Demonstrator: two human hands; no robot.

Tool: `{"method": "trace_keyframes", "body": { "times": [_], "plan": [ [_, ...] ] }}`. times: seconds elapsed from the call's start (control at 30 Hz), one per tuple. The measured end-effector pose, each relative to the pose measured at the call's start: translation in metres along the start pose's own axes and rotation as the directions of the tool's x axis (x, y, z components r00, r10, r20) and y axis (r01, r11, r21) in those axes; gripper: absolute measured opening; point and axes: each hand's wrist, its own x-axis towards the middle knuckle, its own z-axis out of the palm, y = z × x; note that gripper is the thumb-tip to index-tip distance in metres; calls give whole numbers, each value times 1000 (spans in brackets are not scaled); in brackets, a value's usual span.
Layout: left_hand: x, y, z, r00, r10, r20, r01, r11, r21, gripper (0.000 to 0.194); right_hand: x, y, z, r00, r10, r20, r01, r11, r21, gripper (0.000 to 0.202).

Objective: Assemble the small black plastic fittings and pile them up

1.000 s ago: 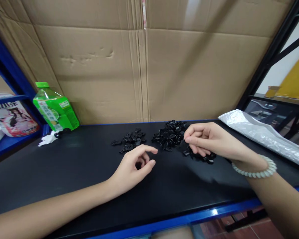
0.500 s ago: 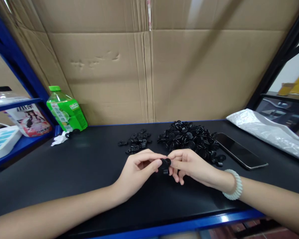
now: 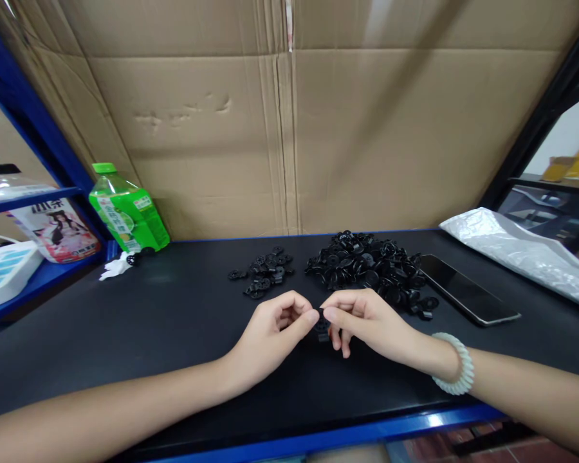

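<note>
Between my two hands is a small black plastic part [image 3: 322, 331] with a round disc and a short tab hanging below it. My left hand [image 3: 277, 328] is closed, thumb and forefinger pinching the part's left edge. From the other side my right hand [image 3: 367, 321], with a pale coiled band [image 3: 456, 363] on its wrist, pinches the same part near its top; its lower fingers curl behind it. Fingertips hide some of the part. Beyond the hands lie a large heap of similar black parts [image 3: 367, 263] and, left of it, a smaller group of black parts [image 3: 265, 273].
A dark phone [image 3: 468, 289] lies right of the large heap, beside a silvery plastic bag [image 3: 521, 251]. At the back left stand a green bottle [image 3: 130, 215] and crumpled white tissue [image 3: 116, 265]. A cardboard wall [image 3: 197, 148] closes off the back of the black table [image 3: 139, 334].
The black part has turned in my fingers, its disc now facing me more. My left fingers have curled in closer. The view has shifted slightly.
</note>
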Motion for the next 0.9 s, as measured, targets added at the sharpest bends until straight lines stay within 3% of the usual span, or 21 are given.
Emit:
{"method": "trace_keyframes", "body": {
  "times": [0.27, 0.63, 0.8, 0.9],
  "plan": [
    [-1, -3, 0, 1000, 5, -9, -5, 1000, 11, 22, -3, 4, -1, 999, -38, -8, 36, 988, -147, 27],
    [-2, -1, -1, 999, 33, 1, -33, 999, 24, 22, -6, 0, 0, 996, -87, -26, 81, 980, -183, 34],
    [14, -1, -23, 984, 135, -115, -116, 980, 162, 22, -5, 0, -3, 996, -61, 58, 71, 979, -189, 32],
    [31, -2, -47, 958, 164, -237, -81, 942, 325, 23, -7, 0, -4, 995, -48, 89, 68, 968, -241, 32]
  ]
}}
